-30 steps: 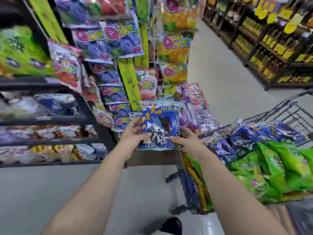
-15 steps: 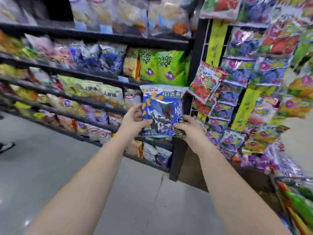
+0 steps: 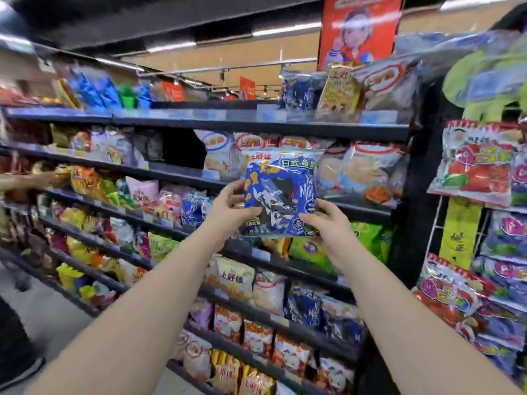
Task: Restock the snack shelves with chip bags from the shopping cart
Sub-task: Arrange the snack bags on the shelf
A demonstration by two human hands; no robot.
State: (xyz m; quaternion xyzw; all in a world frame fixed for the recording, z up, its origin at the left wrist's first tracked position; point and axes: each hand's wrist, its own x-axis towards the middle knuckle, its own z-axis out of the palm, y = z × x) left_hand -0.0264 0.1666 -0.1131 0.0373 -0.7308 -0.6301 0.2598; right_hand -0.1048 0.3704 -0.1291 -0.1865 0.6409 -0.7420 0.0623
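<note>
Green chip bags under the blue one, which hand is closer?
Right. The right hand is just above the green chip bags; the left hand holds the blue chip bag farther left.

Two hands are counted at the middle, the left hand (image 3: pixel 228 212) and the right hand (image 3: pixel 328 220); one blue chip bag (image 3: pixel 281 192) is held between them; a third hand (image 3: pixel 48 177), another person's and blurred, is seen at the left edge; at least five shelf boards (image 3: pixel 199 121) are counted one above another in the rack; three more blue bags (image 3: pixel 299 92) of like print are made out on separate boards; one large red poster (image 3: pixel 359 32) and two small red signs (image 3: pixel 246 88) are hung overhead; the other bags are too many and too blurred to be counted.
</note>
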